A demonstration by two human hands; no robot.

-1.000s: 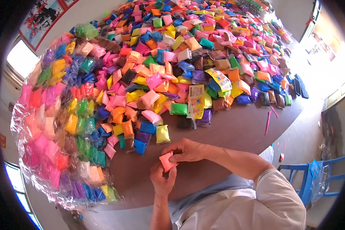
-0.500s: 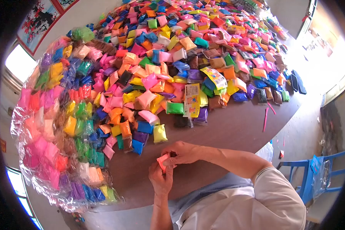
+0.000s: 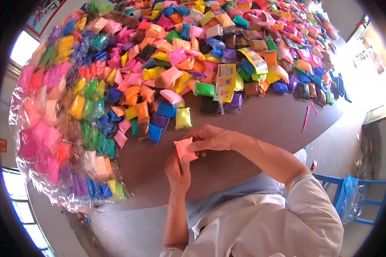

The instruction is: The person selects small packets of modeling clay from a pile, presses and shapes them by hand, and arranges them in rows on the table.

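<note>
A small salmon-pink packet (image 3: 185,148) is held between both hands over the bare near part of the brown table (image 3: 150,180). My left hand (image 3: 178,173) grips its lower edge from below, thumb against the front. From the right, my right hand (image 3: 210,139) pinches its right side between thumb and fingers. Just beyond the hands lies a pale yellow packet (image 3: 183,118), with a blue packet (image 3: 155,133) to its left. Neither of these is touched.
A large heap of coloured packets (image 3: 176,55) covers the far table. Clear plastic bags of packets (image 3: 43,141) line the left. Two printed cards (image 3: 225,83) lie at the heap's front edge. Pink sticks (image 3: 306,118) rest at right. A blue chair (image 3: 341,192) stands lower right.
The camera view has shifted, so the heap sits higher in the picture. The pink packet, tilted and partly covered by fingers before, now shows its broad face. Both hands still hold it.
</note>
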